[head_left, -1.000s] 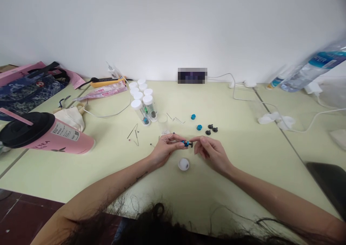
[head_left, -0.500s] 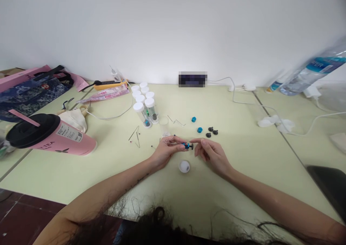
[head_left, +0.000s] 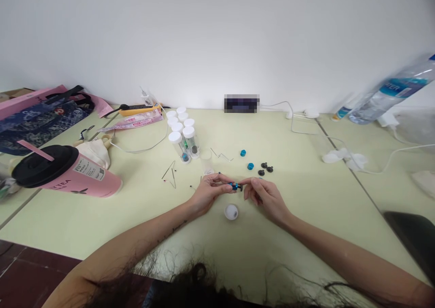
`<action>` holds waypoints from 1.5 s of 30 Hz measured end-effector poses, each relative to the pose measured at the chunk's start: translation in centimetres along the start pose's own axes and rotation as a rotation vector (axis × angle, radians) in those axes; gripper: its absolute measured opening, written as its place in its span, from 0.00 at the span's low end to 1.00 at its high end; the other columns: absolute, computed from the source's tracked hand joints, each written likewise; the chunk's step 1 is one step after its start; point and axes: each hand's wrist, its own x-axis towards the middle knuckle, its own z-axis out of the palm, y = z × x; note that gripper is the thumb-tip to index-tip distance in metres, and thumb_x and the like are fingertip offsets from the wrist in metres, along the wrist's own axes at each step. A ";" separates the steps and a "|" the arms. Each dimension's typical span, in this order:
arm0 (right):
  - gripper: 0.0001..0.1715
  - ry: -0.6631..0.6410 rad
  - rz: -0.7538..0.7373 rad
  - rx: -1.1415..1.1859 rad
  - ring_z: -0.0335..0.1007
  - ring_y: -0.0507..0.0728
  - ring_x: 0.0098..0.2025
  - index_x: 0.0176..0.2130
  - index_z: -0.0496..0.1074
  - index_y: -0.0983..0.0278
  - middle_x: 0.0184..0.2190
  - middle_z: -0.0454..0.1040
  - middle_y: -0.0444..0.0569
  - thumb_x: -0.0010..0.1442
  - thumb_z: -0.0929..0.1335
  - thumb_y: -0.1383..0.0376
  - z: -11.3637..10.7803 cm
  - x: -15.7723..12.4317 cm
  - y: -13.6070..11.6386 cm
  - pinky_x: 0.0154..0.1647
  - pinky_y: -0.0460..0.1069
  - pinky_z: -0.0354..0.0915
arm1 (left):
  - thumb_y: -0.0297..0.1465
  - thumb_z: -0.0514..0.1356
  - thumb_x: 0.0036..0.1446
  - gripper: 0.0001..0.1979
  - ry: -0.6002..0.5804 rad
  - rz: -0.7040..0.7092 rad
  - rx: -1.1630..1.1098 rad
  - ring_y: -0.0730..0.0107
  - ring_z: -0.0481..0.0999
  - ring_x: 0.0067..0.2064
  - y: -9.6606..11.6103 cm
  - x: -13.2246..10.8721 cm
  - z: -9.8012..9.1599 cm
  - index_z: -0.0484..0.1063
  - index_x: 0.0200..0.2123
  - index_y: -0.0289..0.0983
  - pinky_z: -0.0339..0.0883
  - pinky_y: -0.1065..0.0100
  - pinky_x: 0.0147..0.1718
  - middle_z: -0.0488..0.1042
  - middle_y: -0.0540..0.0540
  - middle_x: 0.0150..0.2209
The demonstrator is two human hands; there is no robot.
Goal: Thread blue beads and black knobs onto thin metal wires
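Note:
My left hand [head_left: 208, 193] pinches a small blue metal part with a black disc-ended piece [head_left: 235, 187] sticking out toward the right. Thin pale wire-like strands [head_left: 211, 177] show by its fingers; whether they are held I cannot tell. My right hand [head_left: 267, 198] stretches its index finger to the black disc end and seems to touch it, the other fingers loosely curled and holding nothing visible. Just below, a white cap [head_left: 231, 212] lies hollow side up with a small dark bit inside. Behind my left hand stands an uncapped clear tube [head_left: 206, 160].
Two blue knobs [head_left: 250, 166] and several black flanged pieces [head_left: 264, 165] lie beyond my right hand. White-capped tubes [head_left: 189, 138], hex keys [head_left: 222, 155] and bent wires [head_left: 169, 172] are farther left. A pink cup [head_left: 97, 178] lies at the left, a water bottle [head_left: 377, 97] at the right.
The black disc end sits nearer the blue part, with less of its stem showing. My right index finger stays at it. The whole view has shifted slightly.

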 end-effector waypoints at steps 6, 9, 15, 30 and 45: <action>0.24 0.011 0.010 0.005 0.54 0.49 0.19 0.43 0.72 0.67 0.23 0.70 0.46 0.66 0.58 0.52 0.0 0.0 0.0 0.20 0.46 0.53 | 0.29 0.70 0.44 0.11 -0.006 0.004 0.004 0.68 0.77 0.35 0.0 0.0 0.0 0.77 0.32 0.32 0.69 0.63 0.43 0.79 0.43 0.33; 0.25 0.001 0.006 -0.009 0.54 0.49 0.19 0.40 0.73 0.68 0.23 0.70 0.46 0.66 0.58 0.52 0.0 0.0 -0.1 0.20 0.46 0.54 | 0.29 0.70 0.42 0.11 0.001 -0.001 -0.002 0.68 0.77 0.35 0.0 0.0 0.0 0.77 0.31 0.32 0.69 0.63 0.43 0.79 0.44 0.32; 0.24 0.016 0.002 -0.005 0.55 0.49 0.19 0.43 0.72 0.67 0.23 0.71 0.45 0.66 0.58 0.52 0.0 0.0 0.0 0.20 0.46 0.55 | 0.30 0.71 0.42 0.12 0.012 -0.001 0.003 0.67 0.77 0.35 0.0 0.0 0.1 0.77 0.32 0.32 0.69 0.63 0.44 0.79 0.44 0.33; 0.26 0.000 -0.003 -0.018 0.55 0.49 0.18 0.39 0.74 0.68 0.22 0.71 0.46 0.66 0.58 0.51 0.0 0.1 0.2 0.21 0.46 0.55 | 0.31 0.71 0.41 0.12 0.015 0.000 0.021 0.67 0.77 0.34 0.0 -0.1 0.0 0.77 0.32 0.33 0.68 0.63 0.43 0.79 0.44 0.32; 0.18 -0.037 0.017 -0.016 0.53 0.49 0.19 0.43 0.69 0.65 0.23 0.70 0.44 0.65 0.61 0.54 0.1 0.0 -0.1 0.21 0.46 0.54 | 0.29 0.70 0.44 0.10 -0.016 -0.001 0.000 0.68 0.77 0.35 -0.1 -0.1 -0.2 0.77 0.33 0.33 0.68 0.65 0.42 0.79 0.44 0.33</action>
